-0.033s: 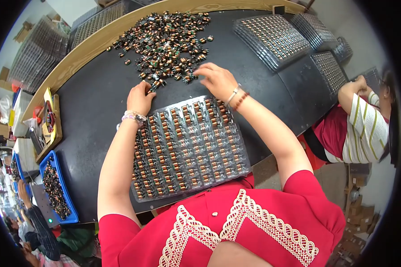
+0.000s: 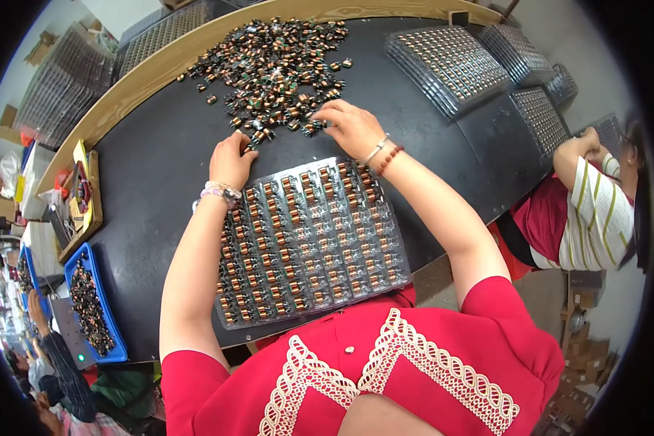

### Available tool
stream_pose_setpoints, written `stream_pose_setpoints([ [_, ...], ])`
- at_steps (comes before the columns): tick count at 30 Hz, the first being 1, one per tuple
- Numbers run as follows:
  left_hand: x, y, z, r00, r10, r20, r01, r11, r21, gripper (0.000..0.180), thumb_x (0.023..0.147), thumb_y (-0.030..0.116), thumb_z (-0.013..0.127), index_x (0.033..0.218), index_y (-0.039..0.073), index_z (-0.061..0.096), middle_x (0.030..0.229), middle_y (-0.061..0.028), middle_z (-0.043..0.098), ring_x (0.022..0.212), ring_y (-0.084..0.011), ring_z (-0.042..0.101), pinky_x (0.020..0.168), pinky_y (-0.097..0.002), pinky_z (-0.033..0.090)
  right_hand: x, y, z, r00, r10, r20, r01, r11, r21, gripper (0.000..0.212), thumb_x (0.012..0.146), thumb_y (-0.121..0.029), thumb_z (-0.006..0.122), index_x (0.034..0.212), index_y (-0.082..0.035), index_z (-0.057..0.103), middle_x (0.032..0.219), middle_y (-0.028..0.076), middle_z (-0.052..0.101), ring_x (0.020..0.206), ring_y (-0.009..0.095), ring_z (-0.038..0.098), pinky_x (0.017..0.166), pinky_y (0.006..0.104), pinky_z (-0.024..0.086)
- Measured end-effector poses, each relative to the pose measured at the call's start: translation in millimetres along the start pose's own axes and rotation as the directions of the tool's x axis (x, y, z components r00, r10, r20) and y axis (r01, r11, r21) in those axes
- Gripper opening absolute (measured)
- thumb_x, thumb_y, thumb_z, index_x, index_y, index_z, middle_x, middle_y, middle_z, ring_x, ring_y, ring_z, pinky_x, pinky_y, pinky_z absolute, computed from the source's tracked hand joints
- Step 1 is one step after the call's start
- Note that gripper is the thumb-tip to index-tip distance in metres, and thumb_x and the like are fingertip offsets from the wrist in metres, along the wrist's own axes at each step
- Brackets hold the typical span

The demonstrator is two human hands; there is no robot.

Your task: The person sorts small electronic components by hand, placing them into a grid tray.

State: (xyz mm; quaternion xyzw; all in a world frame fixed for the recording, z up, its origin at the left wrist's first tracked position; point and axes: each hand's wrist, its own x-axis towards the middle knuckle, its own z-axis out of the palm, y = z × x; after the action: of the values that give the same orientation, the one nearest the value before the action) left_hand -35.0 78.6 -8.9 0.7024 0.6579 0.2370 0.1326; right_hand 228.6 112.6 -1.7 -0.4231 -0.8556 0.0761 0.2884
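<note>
Piled coils (image 2: 277,78) look light and stiff, best pinched by their sides, with the left hand (image 2: 231,161) at their seven o'clock and right hand (image 2: 357,131) at four, both curled, contents unclear.

Red top (image 2: 350,336), cream lace trim (image 2: 447,365), bracelets (image 2: 390,159) probably beaded

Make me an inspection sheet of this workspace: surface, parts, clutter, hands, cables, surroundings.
Surface: black table, wooden rim along its far edge.
Job's things: clear plastic tray with copper-wound parts in rows; loose pile of similar parts beyond.
Clutter: blue bin of small parts and wooden box of odds and ends, left.
Hands: left hand and right hand at the pile's near edge; grip contents unclear.
Cables: nothing seen.
Surroundings: stacked trays, far right; co-worker's striped sleeve, right.
</note>
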Motion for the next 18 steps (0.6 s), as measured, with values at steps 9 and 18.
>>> stream_pose_setpoints([
  [9, -67, 80, -16, 0.934, 0.341, 0.104, -0.315, 0.925, -0.212, 0.022, 0.071, 0.012, 0.071, 0.089, 0.003, 0.062, 0.088, -0.0112, 0.062, 0.092, -0.0304, 0.054, 0.082, -0.0395, 0.044, 6, 2, 8, 0.996, -0.046, 0.080, 0.055, 0.993, -0.106, 0.017, 0.084, -0.017, 0.060, 0.099, -0.013, 0.065, 0.096, 0.005, 0.060, 0.087, 0.024, 0.061, 0.073, 0.0366, 0.050],
  [18, -84, 94, 0, 0.893, 0.390, 0.223, -0.390, 0.920, -0.043, 0.021, 0.068, 0.015, 0.073, 0.083, 0.005, 0.063, 0.088, -0.0092, 0.059, 0.095, -0.0279, 0.052, 0.085, -0.0394, 0.042, -68, -38, -25, 0.990, 0.114, 0.083, -0.128, 0.974, 0.186, 0.015, 0.087, -0.021, 0.058, 0.090, -0.007, 0.064, 0.089, 0.009, 0.063, 0.079, 0.030, 0.062, 0.071, 0.0390, 0.050],
])
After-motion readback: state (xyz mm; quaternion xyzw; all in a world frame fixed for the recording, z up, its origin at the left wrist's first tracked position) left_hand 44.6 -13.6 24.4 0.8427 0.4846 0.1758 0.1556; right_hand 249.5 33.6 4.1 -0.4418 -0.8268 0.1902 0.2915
